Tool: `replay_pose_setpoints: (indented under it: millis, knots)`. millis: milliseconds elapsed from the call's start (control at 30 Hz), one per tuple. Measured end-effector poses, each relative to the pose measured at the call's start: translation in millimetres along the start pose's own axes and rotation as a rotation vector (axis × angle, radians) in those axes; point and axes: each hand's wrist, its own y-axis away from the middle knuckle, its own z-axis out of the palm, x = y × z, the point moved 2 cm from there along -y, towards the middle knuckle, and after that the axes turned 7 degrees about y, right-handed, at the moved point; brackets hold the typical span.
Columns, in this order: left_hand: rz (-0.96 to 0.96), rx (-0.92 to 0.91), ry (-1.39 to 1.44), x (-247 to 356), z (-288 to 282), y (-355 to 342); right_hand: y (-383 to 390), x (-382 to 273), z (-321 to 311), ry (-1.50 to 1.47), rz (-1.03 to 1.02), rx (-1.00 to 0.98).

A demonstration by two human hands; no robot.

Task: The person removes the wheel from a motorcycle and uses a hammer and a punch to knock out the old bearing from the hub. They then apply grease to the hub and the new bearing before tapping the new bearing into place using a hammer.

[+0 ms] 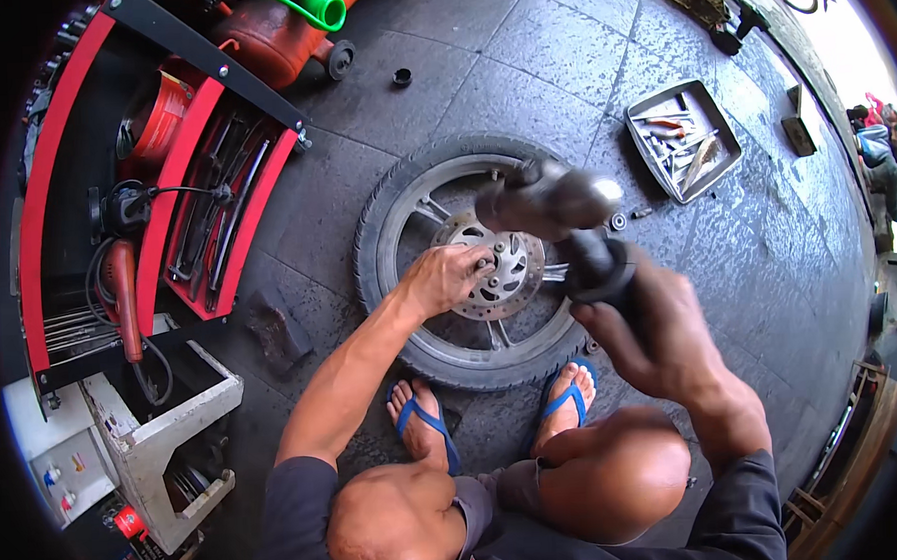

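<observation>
Under my left hand (450, 276), a motorcycle wheel (473, 262) flat on the floor; fingers curled, pressing its brake disc (503, 268). My right hand (651, 331), just beside, wraps closed around a dark power tool (556, 210) above the hub. Tool tray (683, 140) lies beyond.

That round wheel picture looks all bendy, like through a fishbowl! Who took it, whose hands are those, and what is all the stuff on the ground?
A small camera worn on a person's head took it, looking down. Its wide lens bends straight lines near the edges. The arms coming up from the bottom belong to that person, who squats in blue sandals.

A motorcycle wheel with its tyre lies flat on the grey stone floor. The left hand rests on the shiny metal disc in the wheel's middle. The right hand grips a dark power tool, held above the wheel.

To the right lies a metal tray of small tools. On the left stands a red tool cart with more tools.
</observation>
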Motion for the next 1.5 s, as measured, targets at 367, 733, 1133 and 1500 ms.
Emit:
replay_pose_setpoints:
  millis: [367, 733, 1133, 1500]
  knots:
    - [-0.057, 0.020, 0.121, -2.7, 7.9, 2.7, 0.4, 42.7, 28.1, 0.222, 0.194, -0.101]
    - [0.060, -0.001, -0.001, 11.5, 17.3, -16.2, 9.4, 51.7, 53.2, 0.259, 0.165, -0.180]
    - [-0.181, 0.284, 0.265, 31.3, -38.8, 19.3, 29.1, 129.6, 40.2, 0.182, 0.457, 0.361]
    - [-0.248, 0.311, 0.258, 22.4, -47.1, 12.2, 114.3, 301.4, 132.2, 0.195, 0.643, 0.570]
